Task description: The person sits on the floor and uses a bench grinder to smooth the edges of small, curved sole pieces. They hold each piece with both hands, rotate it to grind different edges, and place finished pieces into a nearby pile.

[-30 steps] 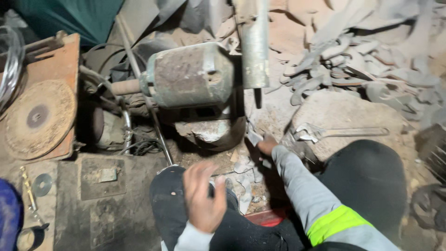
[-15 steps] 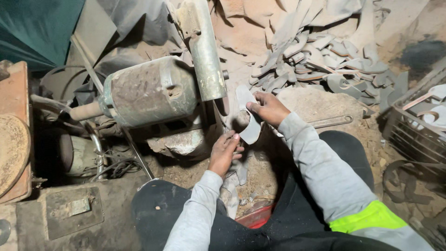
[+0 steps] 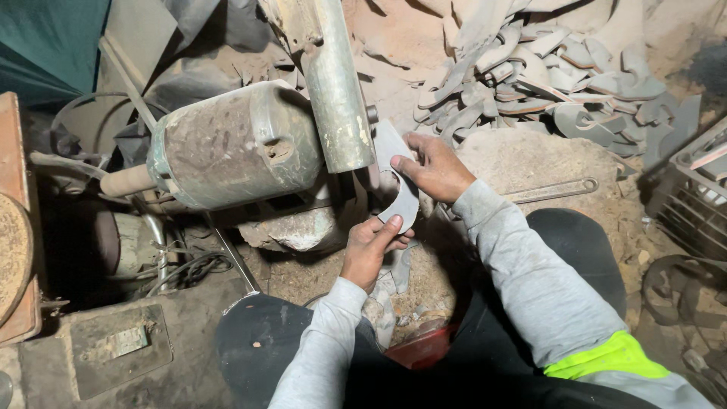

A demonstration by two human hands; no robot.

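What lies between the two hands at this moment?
In the head view, a curved grey metal blade spans the gap: the right hand grips its upper end, the left hand its lower end.

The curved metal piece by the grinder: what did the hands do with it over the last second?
A second ago the right hand reached down toward the scraps and the left hand hung free. Now both hold the curved metal blade, raised beside the guard of the grinder motor. The heap of blades and the wrench lie as before.
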